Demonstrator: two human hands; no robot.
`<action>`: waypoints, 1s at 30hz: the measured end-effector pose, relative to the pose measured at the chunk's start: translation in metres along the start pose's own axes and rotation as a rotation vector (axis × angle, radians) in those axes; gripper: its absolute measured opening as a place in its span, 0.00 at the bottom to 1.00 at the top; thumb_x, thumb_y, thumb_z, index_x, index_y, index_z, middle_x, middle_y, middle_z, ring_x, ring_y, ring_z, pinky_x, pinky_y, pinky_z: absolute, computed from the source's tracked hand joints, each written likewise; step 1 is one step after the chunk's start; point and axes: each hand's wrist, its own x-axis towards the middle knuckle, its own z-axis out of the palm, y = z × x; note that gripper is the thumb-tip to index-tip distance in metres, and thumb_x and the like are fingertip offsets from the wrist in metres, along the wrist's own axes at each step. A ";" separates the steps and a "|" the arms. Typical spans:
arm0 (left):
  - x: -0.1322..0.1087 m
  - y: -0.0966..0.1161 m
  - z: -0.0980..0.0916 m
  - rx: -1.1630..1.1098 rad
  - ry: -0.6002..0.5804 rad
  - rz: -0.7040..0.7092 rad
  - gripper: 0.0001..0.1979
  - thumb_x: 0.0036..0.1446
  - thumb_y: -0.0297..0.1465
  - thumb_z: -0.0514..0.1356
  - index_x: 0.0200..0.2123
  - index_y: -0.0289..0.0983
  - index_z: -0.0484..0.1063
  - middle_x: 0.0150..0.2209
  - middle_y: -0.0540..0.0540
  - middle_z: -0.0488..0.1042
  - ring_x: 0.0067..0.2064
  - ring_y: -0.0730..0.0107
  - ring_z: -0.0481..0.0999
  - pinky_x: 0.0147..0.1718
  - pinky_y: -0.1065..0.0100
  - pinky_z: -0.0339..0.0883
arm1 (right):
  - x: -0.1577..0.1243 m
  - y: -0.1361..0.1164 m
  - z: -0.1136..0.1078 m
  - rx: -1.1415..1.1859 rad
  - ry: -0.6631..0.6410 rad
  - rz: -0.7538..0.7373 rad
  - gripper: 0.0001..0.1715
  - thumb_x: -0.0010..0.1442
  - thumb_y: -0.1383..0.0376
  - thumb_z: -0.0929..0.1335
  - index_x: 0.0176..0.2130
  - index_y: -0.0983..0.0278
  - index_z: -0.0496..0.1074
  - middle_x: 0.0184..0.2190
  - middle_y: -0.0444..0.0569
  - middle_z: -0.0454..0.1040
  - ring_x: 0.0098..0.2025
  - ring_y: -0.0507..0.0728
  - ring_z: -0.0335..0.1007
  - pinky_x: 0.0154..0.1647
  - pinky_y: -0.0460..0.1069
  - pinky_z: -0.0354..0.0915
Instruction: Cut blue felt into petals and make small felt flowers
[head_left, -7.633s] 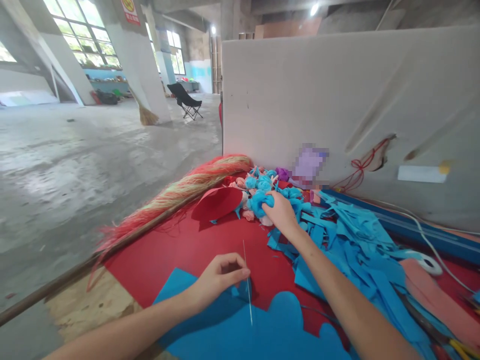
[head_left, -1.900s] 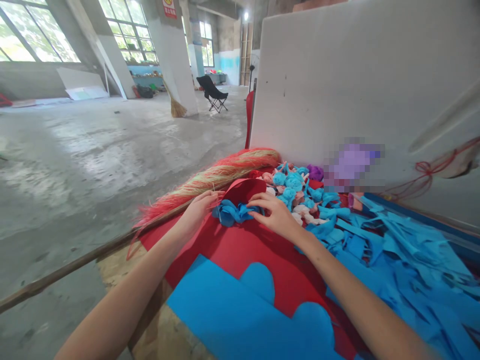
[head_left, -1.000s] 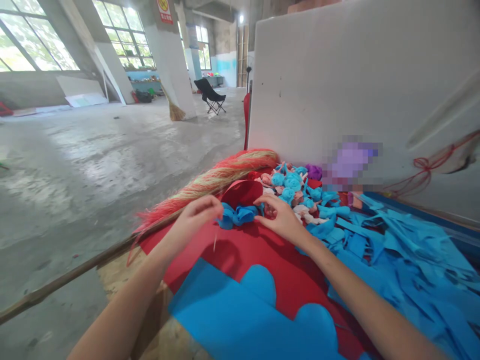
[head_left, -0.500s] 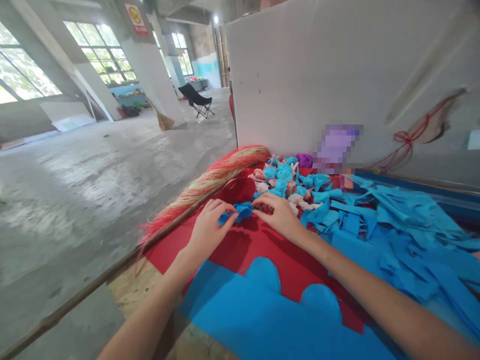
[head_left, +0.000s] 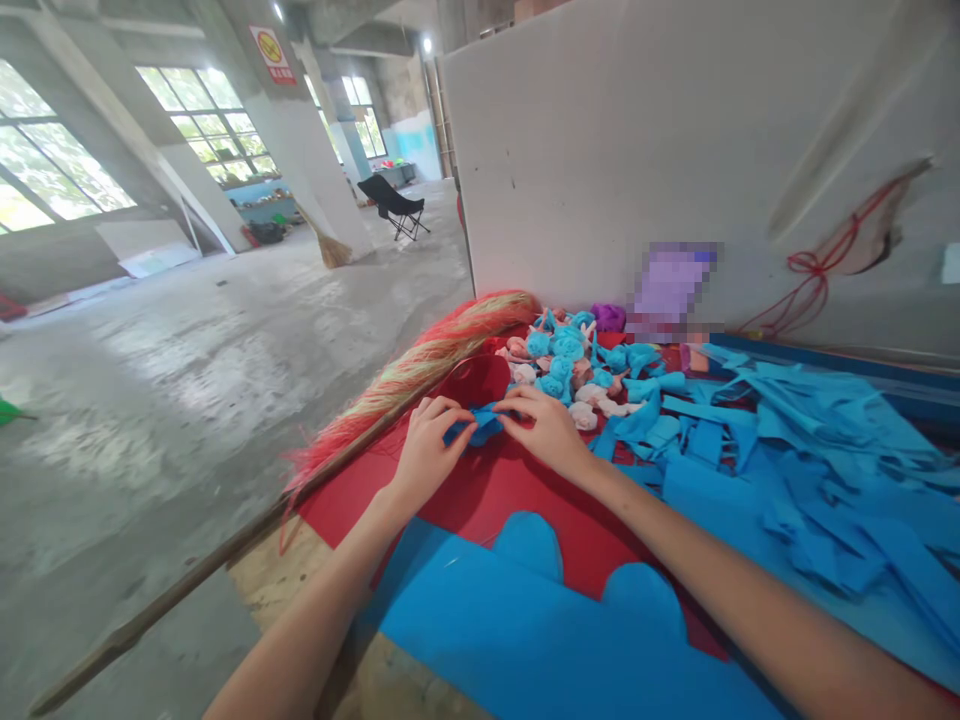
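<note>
A: Where's the blue piece (head_left: 487, 425)?
B: Right between the hands, above the red sheet (head_left: 480, 515). Left hand (head_left: 427, 447) on one side, right hand (head_left: 546, 428) on the other, fingertips nearly meeting.
A: State of the hands?
B: Both pinching it, thumb against fingers. Left has the near-left end, right the far-right end.
A: Looks like?
B: Small, bright blue, thin, folded and crumpled. Fingers cover part of it, so can't tell the full outline.
A: What's just behind?
B: Red disc (head_left: 491, 372), then a heap of rosettes (head_left: 566, 345), blue, pink and whitish. Purple bundle (head_left: 608, 318) at the back.
A: Surface?
B: Table (head_left: 264, 578), bare wood at the near left, red sheet over much of the rest. Blue sheet (head_left: 517, 630) with rounded lobes overlaps it, near the forearms. Blue scraps (head_left: 817, 450) spread on the right. Red-and-straw hank (head_left: 420, 355) along the left, a stick (head_left: 202, 570) beside it.
A: Room?
B: Grey concrete floor (head_left: 142, 400), bright windows (head_left: 206, 122), folding chair (head_left: 396, 208), broom (head_left: 332, 250) against a pillar (head_left: 319, 165). White panel (head_left: 622, 130) behind the table, red cord (head_left: 814, 268) knotted on it.
</note>
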 end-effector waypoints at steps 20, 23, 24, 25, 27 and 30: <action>0.000 0.003 0.000 0.028 0.111 -0.004 0.05 0.54 0.30 0.55 0.30 0.37 0.70 0.36 0.46 0.66 0.42 0.64 0.64 0.44 0.60 0.56 | 0.006 0.007 0.001 0.045 -0.050 0.008 0.08 0.59 0.66 0.64 0.31 0.69 0.68 0.29 0.44 0.68 0.32 0.50 0.66 0.36 0.49 0.64; 0.001 0.003 -0.004 0.001 0.148 -0.008 0.06 0.55 0.30 0.54 0.30 0.38 0.70 0.36 0.47 0.66 0.41 0.65 0.65 0.44 0.61 0.57 | 0.006 0.008 0.003 0.038 -0.046 0.023 0.09 0.60 0.65 0.64 0.31 0.69 0.68 0.29 0.45 0.69 0.33 0.51 0.66 0.36 0.49 0.65; 0.001 0.002 -0.007 -0.010 0.172 -0.014 0.07 0.56 0.30 0.53 0.31 0.38 0.70 0.36 0.47 0.66 0.42 0.65 0.65 0.44 0.62 0.58 | 0.006 0.008 0.003 0.037 -0.044 0.028 0.09 0.60 0.66 0.63 0.32 0.69 0.68 0.30 0.45 0.69 0.33 0.51 0.66 0.36 0.50 0.65; 0.002 0.001 -0.009 -0.021 0.199 -0.022 0.07 0.57 0.30 0.52 0.31 0.38 0.69 0.36 0.46 0.66 0.42 0.66 0.66 0.44 0.62 0.58 | 0.006 0.008 0.003 0.036 -0.043 0.033 0.09 0.60 0.66 0.63 0.32 0.69 0.68 0.30 0.45 0.69 0.34 0.51 0.66 0.37 0.50 0.65; 0.002 -0.002 -0.015 -0.040 0.254 -0.041 0.09 0.58 0.30 0.50 0.31 0.38 0.68 0.36 0.46 0.66 0.42 0.66 0.66 0.44 0.62 0.60 | 0.006 0.008 0.002 0.036 -0.044 0.040 0.08 0.61 0.66 0.62 0.33 0.69 0.68 0.32 0.45 0.70 0.34 0.51 0.67 0.38 0.50 0.65; 0.002 -0.006 -0.021 -0.053 0.294 -0.055 0.10 0.59 0.30 0.48 0.32 0.38 0.68 0.35 0.46 0.67 0.41 0.66 0.66 0.42 0.62 0.61 | 0.003 0.009 -0.001 0.021 -0.057 0.051 0.08 0.60 0.66 0.63 0.35 0.69 0.68 0.32 0.46 0.70 0.33 0.51 0.67 0.35 0.49 0.65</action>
